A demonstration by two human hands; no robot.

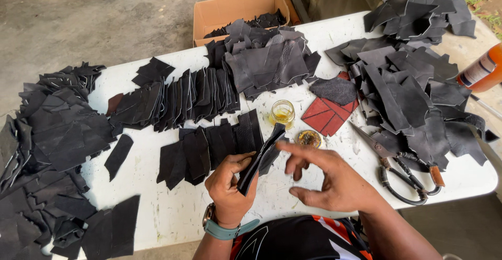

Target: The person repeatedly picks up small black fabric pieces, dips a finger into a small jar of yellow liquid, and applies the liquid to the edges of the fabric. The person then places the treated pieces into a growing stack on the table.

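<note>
Glue jar (282, 113) and scissors (400, 168) flank the hands.

Matt black leather piece (260, 158) — glass jar (282, 113)

Left hand (228, 187) grips a folded black leather piece (260, 158) held upright over the white table (172, 213); right hand (329, 179), fingers spread, touches the piece's upper edge with the forefinger. Just beyond stand a small glass jar (282, 113) of yellow liquid and its lid (309, 138). Red leather pieces (327, 114), scissors (400, 168) and a cardboard box (230, 12) lie among black offcut piles.
</note>
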